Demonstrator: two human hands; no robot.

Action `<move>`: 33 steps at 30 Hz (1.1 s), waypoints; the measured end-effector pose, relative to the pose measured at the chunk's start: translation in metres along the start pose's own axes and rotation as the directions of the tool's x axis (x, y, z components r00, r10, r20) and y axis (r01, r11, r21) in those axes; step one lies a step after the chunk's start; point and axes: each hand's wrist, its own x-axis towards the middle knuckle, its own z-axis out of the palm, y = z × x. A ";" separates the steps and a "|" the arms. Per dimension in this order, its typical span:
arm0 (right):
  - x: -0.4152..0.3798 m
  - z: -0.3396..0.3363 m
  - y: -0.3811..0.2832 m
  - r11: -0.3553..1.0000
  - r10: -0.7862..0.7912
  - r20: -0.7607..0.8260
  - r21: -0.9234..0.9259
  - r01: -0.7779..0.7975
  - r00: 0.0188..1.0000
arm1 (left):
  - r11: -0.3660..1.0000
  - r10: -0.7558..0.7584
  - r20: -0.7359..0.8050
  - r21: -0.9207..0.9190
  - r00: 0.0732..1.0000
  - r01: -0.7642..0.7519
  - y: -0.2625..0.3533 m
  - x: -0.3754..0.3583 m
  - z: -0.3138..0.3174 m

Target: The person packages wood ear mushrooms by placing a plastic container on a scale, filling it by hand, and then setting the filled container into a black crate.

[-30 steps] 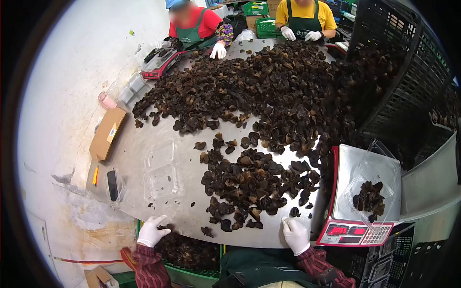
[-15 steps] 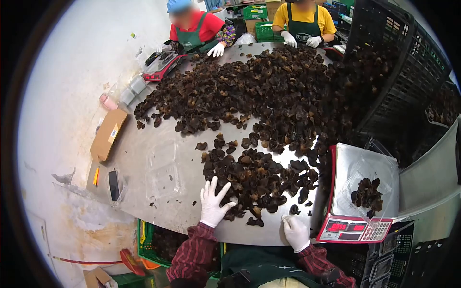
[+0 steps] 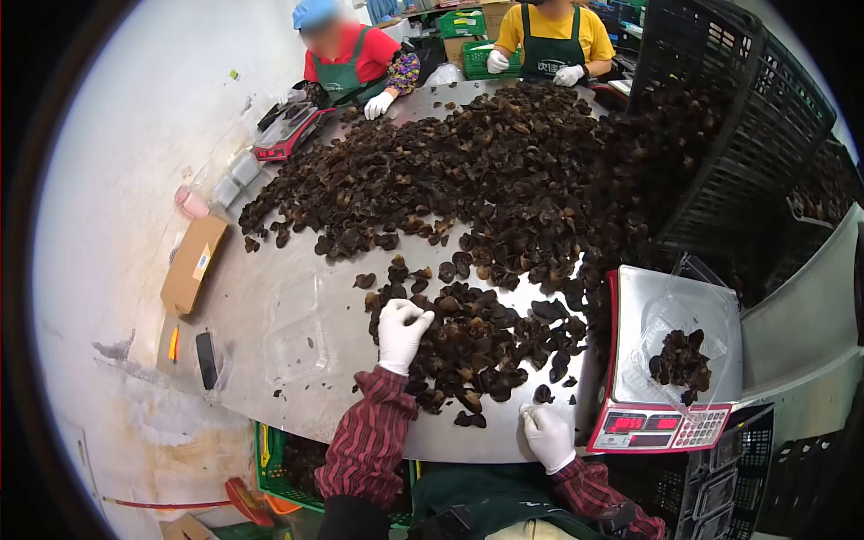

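Note:
My left hand (image 3: 402,336), in a white glove, is over the left edge of the nearer pile of dark brown fungus pieces (image 3: 477,342). Its fingers are curled together, and whatever they hold is hidden. Near the table's front edge rests my right hand (image 3: 547,436), also gloved, with its fingers closed; its contents cannot be made out. Just right of it stands a red and silver scale (image 3: 630,360) with lit red digits. On the scale is a clear plastic tray (image 3: 641,358) holding a small heap of fungus (image 3: 681,363).
A large fungus heap (image 3: 504,171) spreads across the metal table (image 3: 243,360). Two people in green aprons stand at the far side. A cardboard box (image 3: 193,265), a phone (image 3: 207,360) and clear trays (image 3: 297,337) lie left. Black crates (image 3: 765,135) rise at right.
My left hand has moved up over the pile, and its spread fingers have closed together. The view has shifted slightly. Across the table, the gloved hands of both people have moved.

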 end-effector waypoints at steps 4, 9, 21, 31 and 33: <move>0.002 0.003 0.000 0.999 -0.041 -0.035 -0.017 0.040 0.999 | 0.817 -0.278 0.119 -0.493 0.953 0.299 0.038 -0.015 -0.038; 0.002 0.002 -0.001 0.998 -0.060 -0.027 -0.013 0.059 0.998 | 0.429 -0.439 0.303 -0.757 0.846 0.493 0.056 -0.054 -0.107; -0.001 0.004 0.002 0.998 -0.057 -0.040 -0.006 0.056 0.998 | 0.782 -0.199 0.102 0.616 0.975 0.095 -0.018 -0.138 -0.211; 0.002 0.002 -0.003 0.996 -0.067 -0.042 -0.054 0.065 0.997 | 0.848 0.110 0.500 0.404 0.859 -0.344 0.093 -0.088 0.012; 0.003 0.001 -0.003 0.995 -0.070 -0.033 -0.074 0.068 0.997 | 0.780 0.157 0.535 0.448 0.830 -0.436 0.090 -0.093 0.036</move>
